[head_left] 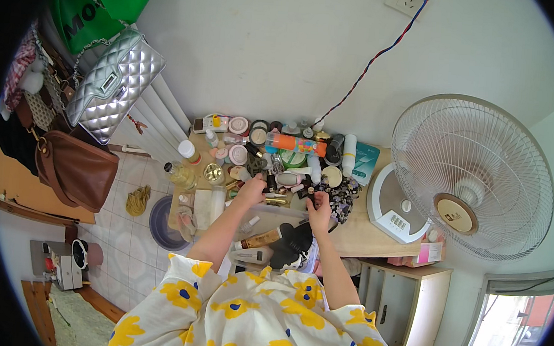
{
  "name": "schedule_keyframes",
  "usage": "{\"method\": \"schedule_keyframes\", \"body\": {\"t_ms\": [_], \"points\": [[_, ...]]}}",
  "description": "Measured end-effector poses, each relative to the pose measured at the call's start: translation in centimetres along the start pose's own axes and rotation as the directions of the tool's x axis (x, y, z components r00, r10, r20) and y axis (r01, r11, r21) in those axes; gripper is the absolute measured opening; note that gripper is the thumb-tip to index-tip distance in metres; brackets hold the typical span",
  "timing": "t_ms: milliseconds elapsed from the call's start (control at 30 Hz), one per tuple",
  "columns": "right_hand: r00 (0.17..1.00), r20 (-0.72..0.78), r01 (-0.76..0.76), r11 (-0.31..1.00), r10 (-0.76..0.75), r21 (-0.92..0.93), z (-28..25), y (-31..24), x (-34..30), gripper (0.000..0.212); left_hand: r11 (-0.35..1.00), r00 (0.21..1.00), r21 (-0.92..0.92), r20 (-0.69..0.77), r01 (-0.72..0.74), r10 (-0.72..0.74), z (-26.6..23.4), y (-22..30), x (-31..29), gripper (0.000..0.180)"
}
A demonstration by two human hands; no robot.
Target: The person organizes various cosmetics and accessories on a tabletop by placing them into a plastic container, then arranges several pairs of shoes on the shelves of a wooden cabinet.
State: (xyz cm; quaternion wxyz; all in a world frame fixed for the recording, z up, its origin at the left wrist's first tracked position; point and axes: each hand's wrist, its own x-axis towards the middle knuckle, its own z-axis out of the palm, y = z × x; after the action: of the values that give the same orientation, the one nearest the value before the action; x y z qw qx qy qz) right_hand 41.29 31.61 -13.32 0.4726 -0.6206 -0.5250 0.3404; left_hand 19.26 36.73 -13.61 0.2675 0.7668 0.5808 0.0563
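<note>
My left hand [250, 191] reaches into a crowd of cosmetics on a wooden table [355, 243], its fingers closed together; whatever they pinch is too small to name. My right hand [318, 213] is also closed, at a small dark tube-like item [311, 192] beside a dark patterned pouch [341, 200]. Between the hands lie small tubes and a pale oval item [287, 179]. Nearer to me, a clear plastic bin [279, 213] holds a brown-gold tube [263, 238], a clear bottle [252, 255] and black items. Behind the hands lies an orange, colourful cylinder [295, 144].
A large fan [472, 177] stands at the table's right. On the left, a glass bottle [180, 174] stands near the edge, above a grey basin [167, 222] on the floor. Silver [115, 84] and brown [75, 170] handbags hang farther left. A twisted cord [375, 61] runs down the wall.
</note>
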Motion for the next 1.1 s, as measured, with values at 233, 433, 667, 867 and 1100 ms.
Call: {"method": "schedule_keyframes", "body": {"t_ms": [233, 433, 667, 867, 1100], "points": [[0.999, -0.033, 0.008, 0.996, -0.005, 0.092, -0.6, -0.7, -0.2, 0.026, 0.988, 0.988, -0.149, -0.151, -0.032, 0.01, -1.8, 1.8, -1.4, 0.027], [0.992, 0.11, 0.059, 0.994, -0.069, 0.091, -1.4, -1.6, -1.6, 0.026, 0.922, 0.898, -0.257, -0.405, -0.289, 0.169, -3.4, 2.7, -4.3, 0.026], [0.924, 0.366, 0.175, 0.975, -0.114, -0.138, -2.6, -1.3, -5.4, 0.027, 0.907, 0.872, -0.285, -0.466, -0.31, 0.151, -3.2, 4.3, -10.5, 0.024], [0.86, 0.485, 0.361, 0.86, -0.158, -0.361, -2.2, -1.1, -7.1, 0.021, 0.878, 0.949, -0.412, -0.29, -0.243, 0.126, 1.7, 3.4, -12.5, 0.023], [0.848, 0.514, 0.388, 0.809, -0.126, -0.442, -1.9, -0.9, -7.2, 0.017, 0.898, 0.942, -0.32, -0.244, -0.303, 0.231, 3.8, 3.3, -10.9, 0.024]]}}
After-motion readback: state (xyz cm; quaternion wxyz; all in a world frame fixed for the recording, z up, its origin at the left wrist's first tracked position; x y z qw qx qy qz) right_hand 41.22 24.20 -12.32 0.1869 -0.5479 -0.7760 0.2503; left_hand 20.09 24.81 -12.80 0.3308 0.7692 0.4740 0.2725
